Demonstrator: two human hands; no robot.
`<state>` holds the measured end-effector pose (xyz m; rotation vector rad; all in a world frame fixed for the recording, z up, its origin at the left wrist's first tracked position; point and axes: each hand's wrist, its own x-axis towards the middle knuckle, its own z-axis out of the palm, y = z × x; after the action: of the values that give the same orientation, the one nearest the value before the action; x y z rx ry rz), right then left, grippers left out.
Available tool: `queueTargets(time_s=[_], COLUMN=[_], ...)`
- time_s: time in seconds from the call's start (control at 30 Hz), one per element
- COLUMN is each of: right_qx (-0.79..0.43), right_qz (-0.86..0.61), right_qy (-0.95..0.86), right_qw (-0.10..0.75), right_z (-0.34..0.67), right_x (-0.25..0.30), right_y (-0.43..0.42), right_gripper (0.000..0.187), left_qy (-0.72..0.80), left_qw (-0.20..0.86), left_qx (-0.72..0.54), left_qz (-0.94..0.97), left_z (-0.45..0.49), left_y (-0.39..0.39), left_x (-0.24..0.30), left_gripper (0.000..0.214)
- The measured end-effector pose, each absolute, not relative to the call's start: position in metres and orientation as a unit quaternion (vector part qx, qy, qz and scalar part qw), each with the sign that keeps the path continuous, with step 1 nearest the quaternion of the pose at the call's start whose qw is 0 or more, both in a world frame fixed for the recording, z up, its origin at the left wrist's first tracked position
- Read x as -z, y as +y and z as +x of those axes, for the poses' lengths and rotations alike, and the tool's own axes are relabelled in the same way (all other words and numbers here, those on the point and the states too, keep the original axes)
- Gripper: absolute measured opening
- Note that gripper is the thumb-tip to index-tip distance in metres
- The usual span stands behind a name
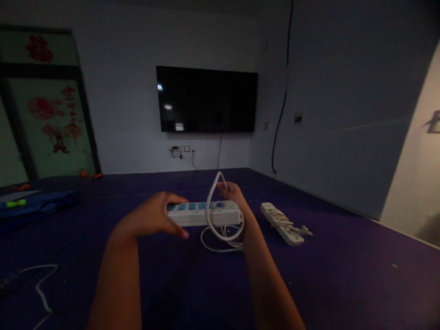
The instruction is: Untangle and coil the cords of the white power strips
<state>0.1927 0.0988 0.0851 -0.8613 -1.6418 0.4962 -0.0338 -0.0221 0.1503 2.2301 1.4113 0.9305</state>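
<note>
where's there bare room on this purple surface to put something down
A wide patch, only small specks on it, lies right of the right forearm, nearer than the wrapped power strip. Another lies between both forearms. Crowded: around the held power strip and its looped cord.

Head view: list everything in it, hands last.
Held strip: 1, white and blue, centre
Its cord: 1, white, looped beside it
Wrapped strip: 1, white, right
Loose cord: 1, white, lower left
Surface: 1, purple, below
Bundle: 1, mostly blue, left edge
Orange items: several, orange, left
Door: 1, green with red decals, left
Walls: several, greyish, background
TV: 1, black, back wall
Thin cords: several, dark, below TV
Wall plates: several, pale, on walls
Cable: 1, black, right wall
Unclear fixture: 1, dark, right edge
Left hand: 1, bare, held strip's left end
Right hand: 1, bare, behind held strip's right end
</note>
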Motion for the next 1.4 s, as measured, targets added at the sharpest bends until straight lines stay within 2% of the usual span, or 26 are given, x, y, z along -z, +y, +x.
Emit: queueTargets(time_s=[0.2, 0.27, 0.33, 0.5, 0.6, 0.73, 0.77, 0.9, 0.97, 1.07, 1.23, 1.4], right_qx=[-0.156, -0.120, -0.074, -0.020, -0.025, -0.080, -0.113, -0.277, -0.313, -0.311, -0.333, -0.347], right_qz=[-0.405, -0.445, -0.511, -0.650, -0.677, -0.661, -0.641, -0.493, -0.422, -0.337, -0.279, -0.314], right_qy=[-0.636, -0.639, -0.651, -0.637, -0.635, -0.660, -0.673, -0.717, -0.726, -0.750, -0.749, -0.759], right_qw=[0.638, 0.615, 0.556, 0.413, 0.372, 0.348, 0.350, 0.408, 0.444, 0.476, 0.500, 0.453], right_z=[0.205, 0.209, 0.212, 0.212, 0.206, 0.204, 0.206, 0.213, 0.213, 0.204, 0.171, 0.148], right_x=[-0.097, -0.094, -0.089, -0.067, -0.055, -0.047, -0.047, -0.058, -0.070, -0.092, -0.115, -0.116], right_y=[0.104, 0.105, 0.106, 0.113, 0.119, 0.127, 0.128, 0.121, 0.110, 0.089, 0.065, 0.061], right_gripper=[0.036, 0.038, 0.039, 0.037, 0.036, 0.032, 0.039, 0.086, 0.097, 0.089, 0.060, 0.044], left_qy=[0.648, 0.681, 0.688, 0.560, 0.525, 0.528, 0.531, 0.524, 0.525, 0.540, 0.555, 0.538], left_qw=[0.012, -0.029, -0.049, 0.046, 0.100, 0.132, 0.132, 0.085, 0.064, 0.036, -0.027, -0.042], left_qx=[-0.335, -0.384, -0.463, -0.717, -0.750, -0.722, -0.715, -0.726, -0.728, -0.710, -0.652, -0.624], left_qz=[0.684, 0.623, 0.557, 0.412, 0.390, 0.427, 0.435, 0.438, 0.437, 0.451, 0.516, 0.565], left_z=[-0.051, -0.059, -0.065, -0.065, -0.059, -0.052, -0.051, -0.048, -0.047, -0.047, -0.048, -0.041], left_y=[-0.003, 0.001, 0.002, -0.006, -0.012, -0.014, -0.014, -0.012, -0.013, -0.015, -0.014, -0.013], left_x=[-0.147, -0.148, -0.149, -0.152, -0.157, -0.159, -0.158, -0.155, -0.155, -0.156, -0.157, -0.155], left_gripper=[0.059, 0.064, 0.067, 0.064, 0.059, 0.060, 0.061, 0.070, 0.072, 0.068, 0.061, 0.061])
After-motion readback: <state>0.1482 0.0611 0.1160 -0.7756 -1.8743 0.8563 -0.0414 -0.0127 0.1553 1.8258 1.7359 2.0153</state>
